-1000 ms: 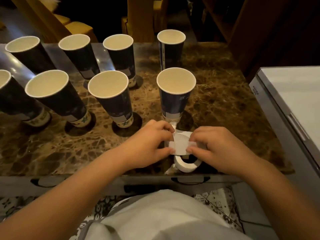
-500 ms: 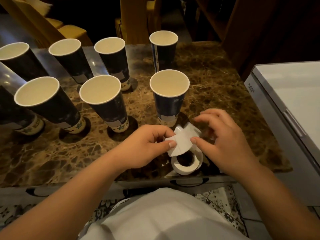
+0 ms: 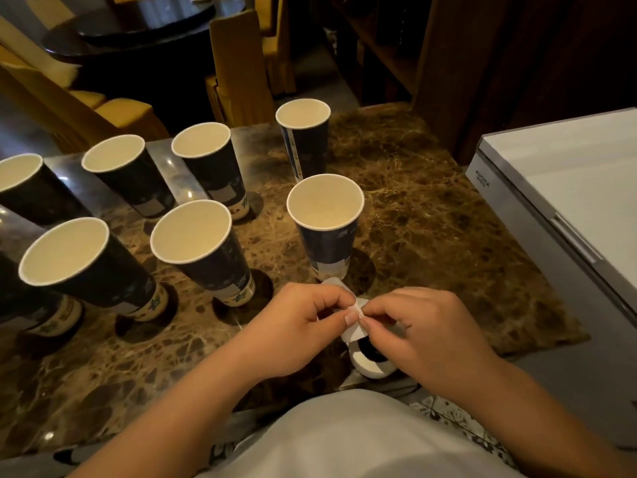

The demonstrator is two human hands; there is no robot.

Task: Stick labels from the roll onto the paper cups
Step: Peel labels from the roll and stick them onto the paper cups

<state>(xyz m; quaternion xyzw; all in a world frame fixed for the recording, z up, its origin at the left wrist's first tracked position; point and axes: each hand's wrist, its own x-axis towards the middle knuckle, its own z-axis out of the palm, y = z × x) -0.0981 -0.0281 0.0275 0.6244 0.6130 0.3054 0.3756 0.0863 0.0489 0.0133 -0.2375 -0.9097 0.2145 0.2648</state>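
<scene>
Both the left hand (image 3: 296,326) and right hand (image 3: 424,336) pinch a label (image 3: 355,310) off the roll (image 3: 370,365); next, probably, press it onto the near cup (image 3: 327,243).

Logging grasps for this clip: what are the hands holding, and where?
Both the left hand and right hand pinch the label strip's free end with their fingers, above the roll.

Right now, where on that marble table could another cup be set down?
The bare marble right of the nearest cup, toward the white appliance, is free. The left half is crowded with cups, and both hands work over the label roll at the near edge.
</scene>
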